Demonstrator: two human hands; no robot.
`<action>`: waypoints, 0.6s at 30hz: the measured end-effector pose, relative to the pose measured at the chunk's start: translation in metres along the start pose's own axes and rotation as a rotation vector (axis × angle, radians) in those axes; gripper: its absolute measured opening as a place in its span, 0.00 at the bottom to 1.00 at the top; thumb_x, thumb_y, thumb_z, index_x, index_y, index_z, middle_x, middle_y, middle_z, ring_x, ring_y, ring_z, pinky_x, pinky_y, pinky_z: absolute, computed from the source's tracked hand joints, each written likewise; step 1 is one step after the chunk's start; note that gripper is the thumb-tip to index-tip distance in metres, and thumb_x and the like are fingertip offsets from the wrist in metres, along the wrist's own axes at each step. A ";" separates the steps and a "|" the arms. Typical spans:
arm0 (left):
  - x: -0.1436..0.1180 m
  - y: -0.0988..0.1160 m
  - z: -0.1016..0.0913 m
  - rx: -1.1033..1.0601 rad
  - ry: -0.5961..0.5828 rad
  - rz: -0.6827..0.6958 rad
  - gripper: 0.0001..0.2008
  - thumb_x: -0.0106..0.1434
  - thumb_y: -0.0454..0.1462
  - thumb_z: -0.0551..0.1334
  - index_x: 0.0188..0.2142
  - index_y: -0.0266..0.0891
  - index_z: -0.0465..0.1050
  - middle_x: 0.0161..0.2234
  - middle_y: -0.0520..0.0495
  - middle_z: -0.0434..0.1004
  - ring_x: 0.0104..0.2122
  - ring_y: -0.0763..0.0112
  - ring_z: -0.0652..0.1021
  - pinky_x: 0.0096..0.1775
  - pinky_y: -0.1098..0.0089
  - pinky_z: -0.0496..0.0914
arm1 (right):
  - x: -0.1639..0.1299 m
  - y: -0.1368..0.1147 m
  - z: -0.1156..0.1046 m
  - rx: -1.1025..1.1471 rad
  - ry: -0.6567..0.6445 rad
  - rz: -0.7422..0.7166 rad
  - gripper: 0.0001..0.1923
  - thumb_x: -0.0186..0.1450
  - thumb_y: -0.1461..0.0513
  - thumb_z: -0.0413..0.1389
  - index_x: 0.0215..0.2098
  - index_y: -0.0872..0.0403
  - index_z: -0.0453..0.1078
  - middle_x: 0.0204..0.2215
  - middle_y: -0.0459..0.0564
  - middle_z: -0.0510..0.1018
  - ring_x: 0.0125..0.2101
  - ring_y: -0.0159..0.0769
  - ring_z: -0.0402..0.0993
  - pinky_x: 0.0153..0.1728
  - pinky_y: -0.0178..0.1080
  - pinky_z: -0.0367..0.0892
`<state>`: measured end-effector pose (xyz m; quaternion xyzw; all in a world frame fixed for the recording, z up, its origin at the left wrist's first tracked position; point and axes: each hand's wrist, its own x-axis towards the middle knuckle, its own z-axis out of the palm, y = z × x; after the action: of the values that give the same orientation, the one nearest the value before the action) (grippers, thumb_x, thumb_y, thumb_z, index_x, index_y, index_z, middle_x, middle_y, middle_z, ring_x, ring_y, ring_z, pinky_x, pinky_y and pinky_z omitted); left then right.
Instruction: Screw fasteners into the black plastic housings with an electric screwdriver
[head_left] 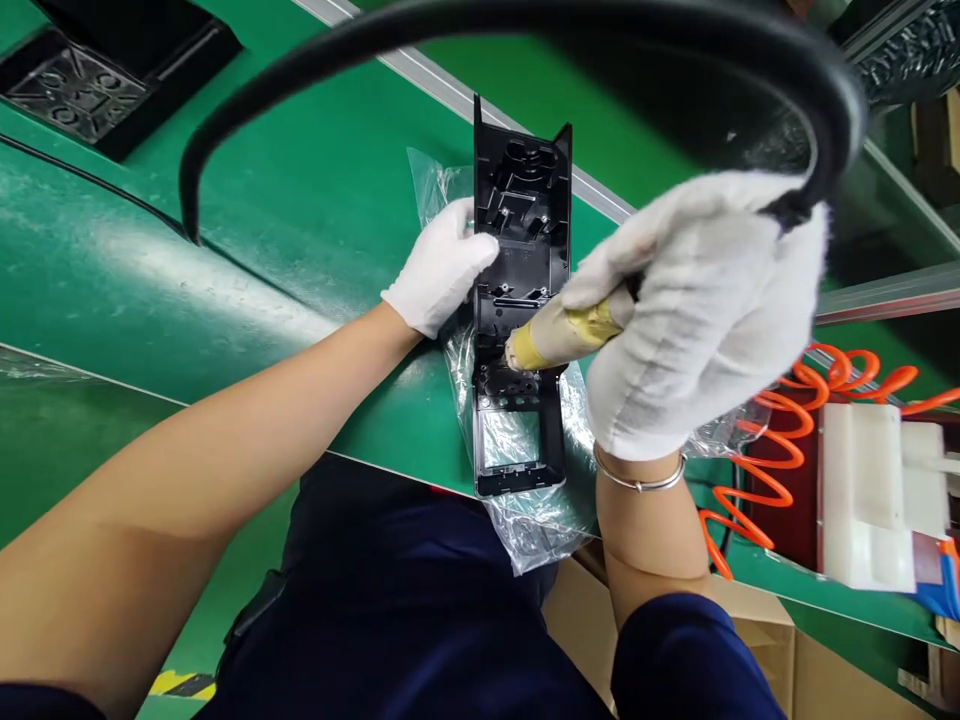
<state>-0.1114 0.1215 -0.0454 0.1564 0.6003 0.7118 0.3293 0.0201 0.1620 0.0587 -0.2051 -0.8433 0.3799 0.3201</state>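
A long black plastic housing [525, 262], with ribs, posts and a rectangular window at its near end, stretches away from me over the green bench. My left hand [442, 265], in a white glove, is closed on its left edge with the thumb over the rim. My right hand [697, 310], also gloved, is wrapped round a corded cylindrical tool [566, 330] with a pale body and yellow tape. The tool's tip points into the lower half of the housing; whether it touches cannot be made out. Clear plastic film [536, 535] lies under the housing.
A thick black cable [450, 22] arcs overhead from the tool to the left. At right are an orange coiled hose [784, 440] and a white plastic block [862, 490]. A black box-like part [127, 75] sits upper left. Cardboard boxes [757, 640] stand below the bench edge.
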 end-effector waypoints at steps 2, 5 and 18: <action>-0.002 0.002 0.001 0.018 0.018 -0.026 0.16 0.60 0.18 0.56 0.38 0.37 0.72 0.30 0.56 0.77 0.33 0.75 0.79 0.36 0.77 0.74 | 0.004 -0.008 0.003 0.145 0.191 -0.045 0.12 0.76 0.59 0.43 0.37 0.54 0.62 0.30 0.43 0.74 0.27 0.20 0.74 0.27 0.25 0.68; -0.006 0.004 0.002 0.017 0.016 -0.007 0.12 0.62 0.21 0.56 0.36 0.38 0.71 0.32 0.54 0.77 0.32 0.74 0.78 0.38 0.73 0.74 | 0.006 -0.009 0.004 0.369 0.150 -0.071 0.07 0.73 0.61 0.52 0.36 0.54 0.62 0.25 0.39 0.72 0.23 0.19 0.71 0.25 0.24 0.66; -0.007 0.000 0.000 0.018 0.003 0.040 0.13 0.57 0.25 0.59 0.36 0.44 0.73 0.37 0.51 0.80 0.40 0.66 0.77 0.44 0.68 0.75 | 0.008 -0.004 0.003 0.462 0.106 0.049 0.06 0.68 0.63 0.56 0.33 0.57 0.67 0.24 0.38 0.72 0.22 0.19 0.69 0.32 0.28 0.71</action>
<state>-0.1063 0.1167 -0.0445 0.1703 0.6041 0.7129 0.3129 0.0124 0.1625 0.0635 -0.1666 -0.7107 0.5592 0.3930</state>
